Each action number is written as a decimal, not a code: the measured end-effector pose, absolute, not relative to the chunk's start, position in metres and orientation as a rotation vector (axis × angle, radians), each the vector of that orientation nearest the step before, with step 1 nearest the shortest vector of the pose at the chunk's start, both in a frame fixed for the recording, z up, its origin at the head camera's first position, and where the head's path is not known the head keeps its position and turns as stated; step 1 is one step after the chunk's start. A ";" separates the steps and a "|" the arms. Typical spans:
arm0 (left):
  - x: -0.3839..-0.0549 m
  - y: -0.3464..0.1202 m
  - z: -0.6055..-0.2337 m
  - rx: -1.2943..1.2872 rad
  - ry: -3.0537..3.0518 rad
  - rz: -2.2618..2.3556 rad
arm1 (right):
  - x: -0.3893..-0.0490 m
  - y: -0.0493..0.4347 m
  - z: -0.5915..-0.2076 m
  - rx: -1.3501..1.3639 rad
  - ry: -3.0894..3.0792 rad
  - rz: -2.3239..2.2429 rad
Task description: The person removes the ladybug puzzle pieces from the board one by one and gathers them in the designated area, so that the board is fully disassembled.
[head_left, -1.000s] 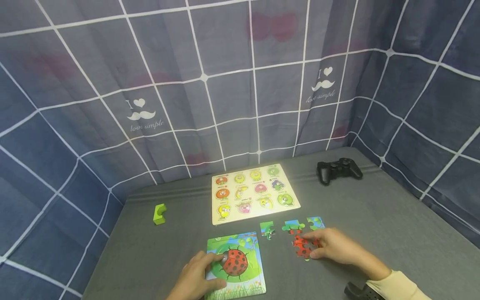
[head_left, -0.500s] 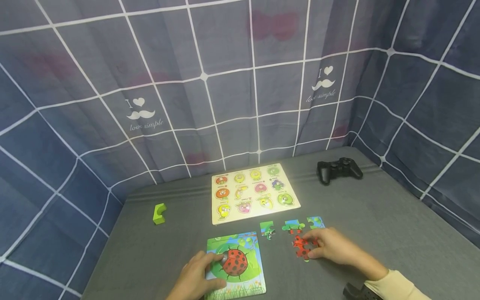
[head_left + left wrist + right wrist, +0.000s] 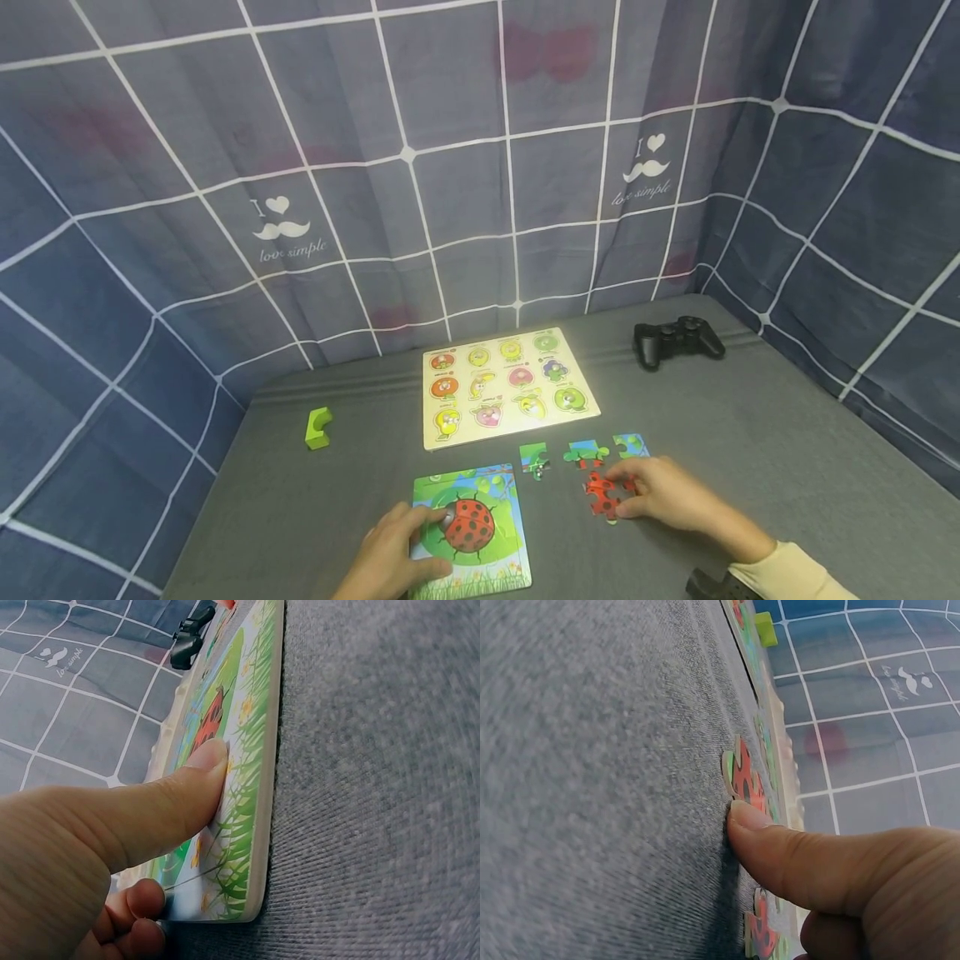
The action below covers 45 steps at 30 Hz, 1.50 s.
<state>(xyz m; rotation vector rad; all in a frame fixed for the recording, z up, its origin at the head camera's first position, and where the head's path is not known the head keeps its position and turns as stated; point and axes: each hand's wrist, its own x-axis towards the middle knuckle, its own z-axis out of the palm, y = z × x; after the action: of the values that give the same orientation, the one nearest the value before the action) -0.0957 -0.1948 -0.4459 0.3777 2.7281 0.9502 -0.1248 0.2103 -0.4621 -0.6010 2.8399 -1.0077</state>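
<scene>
Pinching a red jigsaw piece (image 3: 602,493) by its edges

So the piece is on the grey cloth (image 3: 300,517), to the right of the ladybug board (image 3: 476,525). Going by the pale cut edge in the right wrist view, I'd guess thin wood or thick card: light, stiff, not bendy. The printed face is probably a bit slick, so I wouldn't drag it from on top. Opposite edges are the place to hold it, and the knobs look like the weak spots if you twist.

My right hand (image 3: 663,492) has forefinger and thumb curled in to the piece, only a small gap between the tips, thumb against the rim. Can't tell if any side is off the cloth. Heads up: another red piece (image 3: 761,928) sits partly under my hand, easy to snag.

Just beyond is a row: green piece (image 3: 533,457), middle piece (image 3: 587,451), blue piece (image 3: 636,444). My left hand (image 3: 393,550) rests on the board with thumb and forefinger spread apart, not gripping the piece.

Further out: fruit board (image 3: 510,387) behind the row, black controller (image 3: 678,342) back right, green block (image 3: 317,428) off left, checked curtain (image 3: 465,200) behind everything.
</scene>
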 end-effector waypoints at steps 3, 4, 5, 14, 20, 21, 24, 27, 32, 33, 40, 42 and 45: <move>-0.095 -0.195 -0.446 0.380 2.732 0.952 | -0.124 0.209 -0.463 -0.602 2.840 -1.018; -0.095 -0.196 -0.446 0.386 2.736 0.953 | -0.124 0.208 -0.463 -0.600 2.839 -1.020; -0.094 -0.196 -0.447 0.392 2.741 0.954 | -0.124 0.208 -0.463 -0.598 2.835 -1.025; -0.093 -0.197 -0.448 0.374 2.732 0.961 | -0.125 0.207 -0.461 -0.585 2.789 -1.050; -0.091 -0.198 -0.448 0.364 2.731 0.972 | -0.127 0.208 -0.461 -0.611 2.782 -1.057; -0.091 -0.198 -0.448 0.363 2.730 0.974 | -0.127 0.208 -0.461 -0.612 2.781 -1.057; -0.091 -0.198 -0.446 0.359 2.731 0.977 | -0.128 0.207 -0.460 -0.631 2.791 -1.049; -0.090 -0.200 -0.445 0.359 2.738 0.977 | -0.130 0.200 -0.456 -0.671 2.799 -1.087; -0.089 -0.202 -0.446 0.367 2.748 0.978 | -0.136 0.155 -0.447 -0.747 2.735 -1.152; -0.090 -0.202 -0.446 0.368 2.745 0.980 | -0.136 0.142 -0.446 -0.765 2.708 -1.151; -0.090 -0.198 -0.450 0.396 2.757 0.972 | -0.134 0.058 -0.449 -1.022 2.645 -1.013; -0.091 -0.197 -0.450 0.392 2.769 0.959 | -0.133 0.041 -0.450 -1.062 2.666 -0.958; -0.091 -0.195 -0.449 0.371 2.776 0.951 | -0.130 0.024 -0.452 -1.062 2.705 -0.891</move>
<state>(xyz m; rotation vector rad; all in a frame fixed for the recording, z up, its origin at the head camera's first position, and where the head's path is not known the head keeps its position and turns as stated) -0.0909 -0.1945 -0.4485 0.3707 2.7760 0.9509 -0.1301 0.0235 -0.4519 -1.0624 2.7052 -0.8908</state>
